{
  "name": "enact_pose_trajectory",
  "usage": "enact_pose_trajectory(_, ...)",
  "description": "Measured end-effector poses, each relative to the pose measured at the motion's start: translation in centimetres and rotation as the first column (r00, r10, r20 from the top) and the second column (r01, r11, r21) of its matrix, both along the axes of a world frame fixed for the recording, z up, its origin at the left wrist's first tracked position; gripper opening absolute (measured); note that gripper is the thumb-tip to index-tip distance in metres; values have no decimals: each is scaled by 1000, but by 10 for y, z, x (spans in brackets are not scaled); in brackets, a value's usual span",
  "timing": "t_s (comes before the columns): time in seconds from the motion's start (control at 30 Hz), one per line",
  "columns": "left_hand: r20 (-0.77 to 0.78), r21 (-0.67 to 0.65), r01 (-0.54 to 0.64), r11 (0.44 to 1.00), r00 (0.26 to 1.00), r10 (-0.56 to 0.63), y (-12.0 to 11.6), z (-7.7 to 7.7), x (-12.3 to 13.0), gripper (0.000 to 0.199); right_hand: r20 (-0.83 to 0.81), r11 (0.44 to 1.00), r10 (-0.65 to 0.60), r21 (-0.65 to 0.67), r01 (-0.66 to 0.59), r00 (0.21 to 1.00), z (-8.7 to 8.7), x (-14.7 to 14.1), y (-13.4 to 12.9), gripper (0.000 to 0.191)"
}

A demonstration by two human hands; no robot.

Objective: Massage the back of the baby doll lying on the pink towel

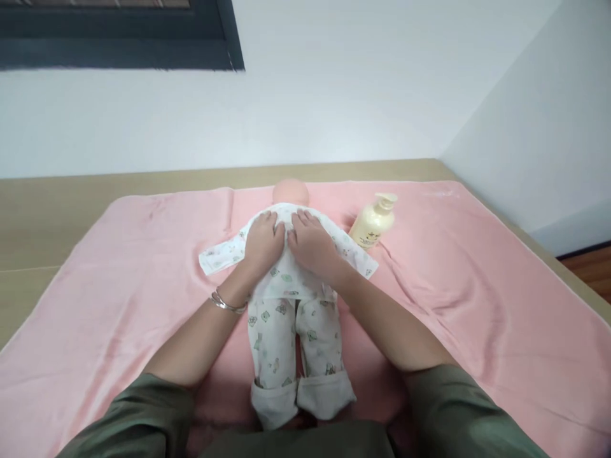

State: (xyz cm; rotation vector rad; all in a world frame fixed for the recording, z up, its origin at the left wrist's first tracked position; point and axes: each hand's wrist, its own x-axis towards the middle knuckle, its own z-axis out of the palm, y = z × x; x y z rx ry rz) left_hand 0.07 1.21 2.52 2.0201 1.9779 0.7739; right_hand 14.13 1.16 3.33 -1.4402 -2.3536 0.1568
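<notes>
A baby doll in a white printed top (286, 278) and matching trousers (273, 343) with turned-up cuffs lies on a pink blanket (157, 267). Its bald head (291, 191) points away from me, and no face shows. My left hand (264, 242) rests flat on the left side of the doll's upper body, fingers extended. On the right side lies my right hand (314, 245), also flat with its fingers extended. The two thumbs are close together near the middle. Neither hand holds anything.
A pale yellow pump bottle (373, 222) stands on the blanket beside the doll's right-hand sleeve. Behind the blanket runs a light wooden edge (334, 172) against a white wall (334, 83). A dark frame (119, 52) is at the upper left.
</notes>
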Motion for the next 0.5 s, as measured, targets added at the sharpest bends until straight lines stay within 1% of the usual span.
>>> enact_pose_trajectory(0.07, -96, 43, 10, 999, 995, -6, -8, 1, 10, 54, -36, 998, -48, -44, 46, 998, -1, 8, 18, 62)
enact_pose_trajectory(0.13, -152, 93, 30, 995, 988, -15, -15, 2, 17, 53, -21, 994, -85, -67, 83, 996, 0, 12, 25, 68)
enact_pose_trajectory(0.17, -161, 107, 39, 993, 987, -22, -18, 3, 19, 53, 1, 994, -90, -56, 90, 996, 0, 12, 23, 67)
enact_pose_trajectory(0.23, -139, 91, 51, 995, 990, -38, -17, 3, 19, 53, 64, 997, -75, 15, 74, 995, -1, 7, 11, 61)
enact_pose_trajectory(0.3, -83, 28, 33, 999, 996, -30, -11, 2, 13, 54, 137, 993, -58, 110, 42, 989, -4, 0, -7, 56)
enact_pose_trajectory(0.37, -34, -30, -9, 1000, 999, 8, -3, 1, 5, 54, 193, 983, -75, 180, 40, 978, -8, -6, -22, 55)
enact_pose_trajectory(0.43, -37, -30, -42, 999, 998, 41, 4, -1, -1, 54, 214, 979, -97, 196, 55, 972, -9, -9, -29, 54)
enact_pose_trajectory(0.5, -78, 9, -31, 999, 996, 32, 6, -4, -2, 51, 193, 985, -59, 171, 25, 980, -6, -7, -25, 51)
